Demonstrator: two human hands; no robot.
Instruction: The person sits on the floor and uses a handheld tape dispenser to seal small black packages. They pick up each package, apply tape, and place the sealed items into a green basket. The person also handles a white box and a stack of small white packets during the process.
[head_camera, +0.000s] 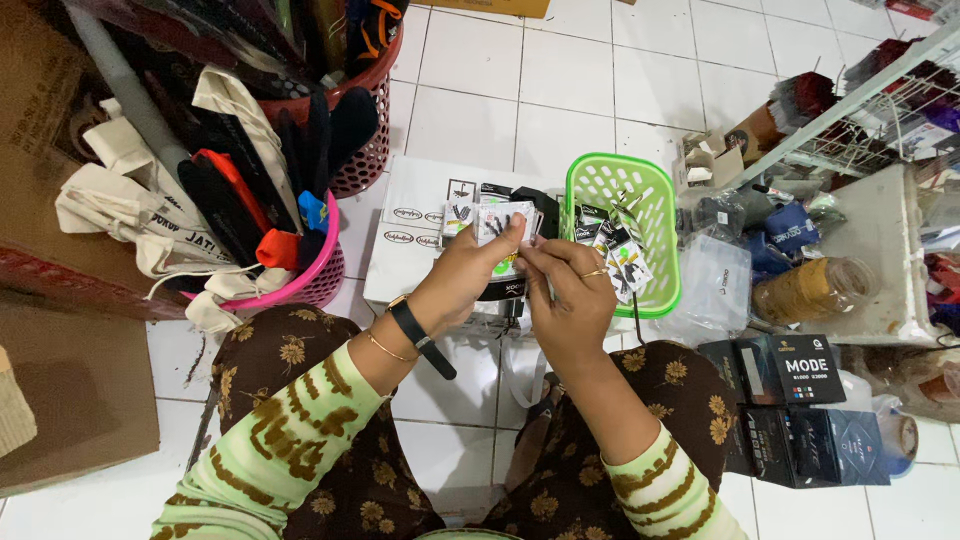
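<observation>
While both hands (520, 285) pinch a packet (500, 225) (basket (660, 300) beside).

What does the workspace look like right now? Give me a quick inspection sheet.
Surface: white tiled floor; a white flat box lies on it.
Job's things: small packet held over the box; green basket holds similar packets.
Clutter: pink basket and red basket stuffed with dark goods, cloth bags, black boxes.
Grippers: left hand and right hand both pinch the packet.
Cables: nothing seen.
Surroundings: wire rack at right, cardboard at left.
</observation>
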